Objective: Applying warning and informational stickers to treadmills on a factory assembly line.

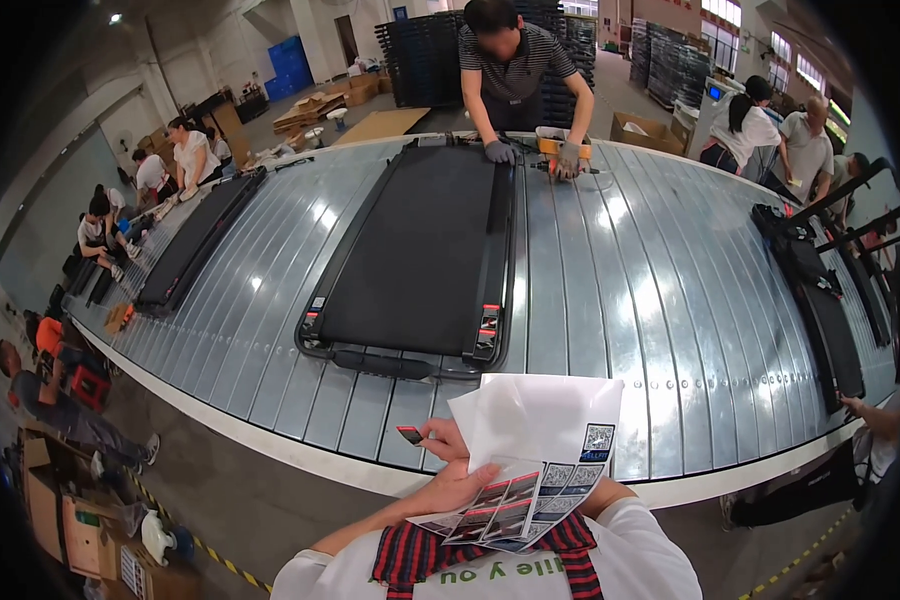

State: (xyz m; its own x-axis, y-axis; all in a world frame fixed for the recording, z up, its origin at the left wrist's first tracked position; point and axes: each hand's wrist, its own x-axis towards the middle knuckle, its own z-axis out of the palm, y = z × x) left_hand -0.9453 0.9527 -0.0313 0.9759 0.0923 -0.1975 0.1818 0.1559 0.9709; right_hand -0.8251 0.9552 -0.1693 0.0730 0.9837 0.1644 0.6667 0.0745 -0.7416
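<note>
A wide grey slatted conveyor point(610, 270) curves across in front of you, and on it, straight ahead, lies a flat black treadmill point(415, 255) with its near end bar close to the conveyor's edge. Two more black treadmills lie on the same belt: one far to your left point(195, 240), one far to your right point(820, 300). Across the belt a person in a striped shirt point(515, 65) leans over the far end of the middle treadmill, both gloved hands down on it beside an orange tool point(562, 148). Other people sit or stand around the ends of the belt, and cardboard boxes point(65, 510) stand on the floor at your lower left.

Close to your chest you hold a white sheet of paper point(530, 420), and under it a sheet of printed stickers point(505, 505), fanned out below the paper's lower edge. Your left hand point(460, 485) grips these sheets from the left, thumb lying over the sticker sheet. Your right hand point(440, 435) is mostly hidden behind the white paper; its visible fingers pinch a small red-and-black sticker point(410, 435), which pokes out to the left, just above your left hand and over the conveyor's near rim. The small sticker sits just beside the sheets, well short of the treadmill's near end.
</note>
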